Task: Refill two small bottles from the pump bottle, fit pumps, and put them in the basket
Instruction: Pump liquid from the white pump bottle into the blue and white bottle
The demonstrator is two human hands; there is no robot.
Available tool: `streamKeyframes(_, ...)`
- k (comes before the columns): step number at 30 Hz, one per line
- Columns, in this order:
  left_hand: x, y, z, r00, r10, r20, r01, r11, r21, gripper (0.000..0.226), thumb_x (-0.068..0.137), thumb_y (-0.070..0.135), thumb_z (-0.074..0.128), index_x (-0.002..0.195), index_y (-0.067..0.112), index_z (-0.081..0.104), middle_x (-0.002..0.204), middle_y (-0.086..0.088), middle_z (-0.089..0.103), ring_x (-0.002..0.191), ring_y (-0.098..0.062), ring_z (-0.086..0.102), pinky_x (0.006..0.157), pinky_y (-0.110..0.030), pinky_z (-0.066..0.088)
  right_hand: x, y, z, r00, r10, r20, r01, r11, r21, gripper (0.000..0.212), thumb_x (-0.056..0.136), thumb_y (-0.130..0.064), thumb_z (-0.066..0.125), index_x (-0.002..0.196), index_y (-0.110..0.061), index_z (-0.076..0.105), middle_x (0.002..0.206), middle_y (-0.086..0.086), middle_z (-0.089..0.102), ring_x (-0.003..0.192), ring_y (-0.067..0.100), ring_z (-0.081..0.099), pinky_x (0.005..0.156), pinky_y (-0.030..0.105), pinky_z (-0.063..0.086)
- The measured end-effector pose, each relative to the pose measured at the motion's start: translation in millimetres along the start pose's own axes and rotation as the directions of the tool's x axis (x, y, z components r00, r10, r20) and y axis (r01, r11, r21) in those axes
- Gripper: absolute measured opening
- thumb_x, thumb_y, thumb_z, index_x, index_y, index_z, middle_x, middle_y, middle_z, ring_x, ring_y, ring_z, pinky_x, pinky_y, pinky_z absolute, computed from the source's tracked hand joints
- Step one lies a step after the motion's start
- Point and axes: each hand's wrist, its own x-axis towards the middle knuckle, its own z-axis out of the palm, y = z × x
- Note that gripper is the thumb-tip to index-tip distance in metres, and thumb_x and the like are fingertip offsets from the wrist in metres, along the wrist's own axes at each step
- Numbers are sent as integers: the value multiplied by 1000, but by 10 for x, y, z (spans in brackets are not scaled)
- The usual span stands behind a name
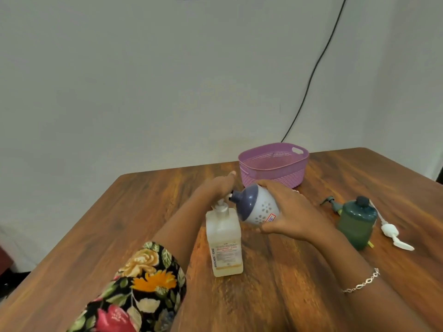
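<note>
step: filling | right hand (287, 212) wraps the small bottle (257, 208), mid-frame, long axis tilted, neck pointing left, mouth just beside the pump bottle (224, 243) spout | left hand (217, 188) lies over the pump head, finger curl hidden | basket (273, 172) behind, toward upper right

Single view: wide-angle head cam, faces fwd & down over the wooden table (84, 248) at close range. Forearms enter at bottom of frame, left hand (215, 188) & right hand (290, 212) near centre. Wall (143, 80) fills upper half; table's far edge slopes up toward the right.
</note>
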Motion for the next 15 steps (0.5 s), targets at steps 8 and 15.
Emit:
streamKeyframes(8, -161, 49, -117, 993, -96, 72, 103, 990, -97, 70, 99, 52, 14, 142, -2, 26, 135, -30, 41, 119, -43, 44, 93, -49, 39, 75, -27, -155, 998, -31, 58, 34, 997, -65, 88, 56, -52, 72, 133, -29, 37, 120, -3, 53, 102, 14, 53, 85, 36, 50)
streamKeyframes(15, -21, -4, 7, 989, -124, -74, 118, 989, -86, 52, 104, 32, 17, 143, 0, 28, 139, -26, 40, 121, -39, 45, 97, -44, 39, 120, -38, -79, 995, -65, 80, 75, 989, -128, 90, 56, -55, 69, 135, -33, 34, 122, -5, 51, 106, 16, 52, 90, 40, 46)
